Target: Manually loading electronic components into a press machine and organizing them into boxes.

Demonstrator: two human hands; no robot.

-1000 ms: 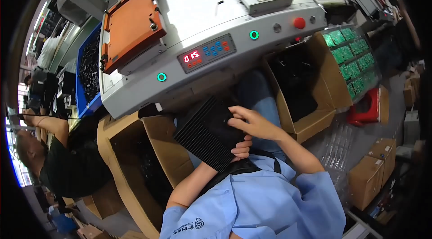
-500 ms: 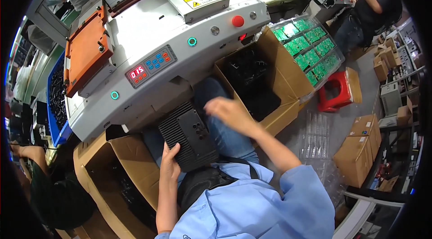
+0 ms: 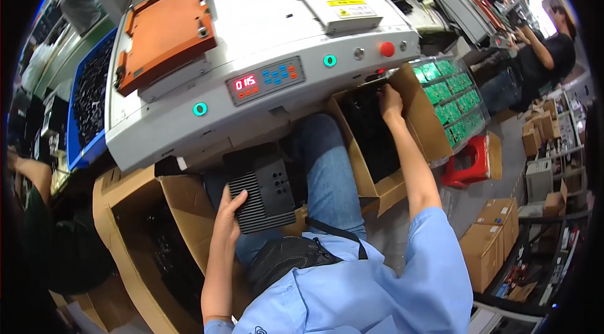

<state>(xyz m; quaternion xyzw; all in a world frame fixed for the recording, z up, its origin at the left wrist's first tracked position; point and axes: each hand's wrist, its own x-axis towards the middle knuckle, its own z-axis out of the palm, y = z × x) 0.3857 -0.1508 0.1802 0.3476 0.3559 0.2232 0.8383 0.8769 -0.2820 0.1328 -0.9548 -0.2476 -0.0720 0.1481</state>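
My left hand grips the lower left edge of a black finned metal housing, its thumb over the ribs. The housing is held above my lap, with a smooth raised panel and several small round holes facing up. My right arm stretches to the open cardboard box on the right. Inside its far end, my right hand has its fingers curled downward among black parts. What those fingers hold, if anything, is hidden.
Ahead stands a white machine with buttons, a lit display and orange fixtures. Left are another cardboard box and a blue bin of black parts. Right are green circuit boards, a red stool and a person.
My right hand has moved from above my lap, forward and right, into the right cardboard box. The left hand still holds the finned housing. The whole view has shifted.
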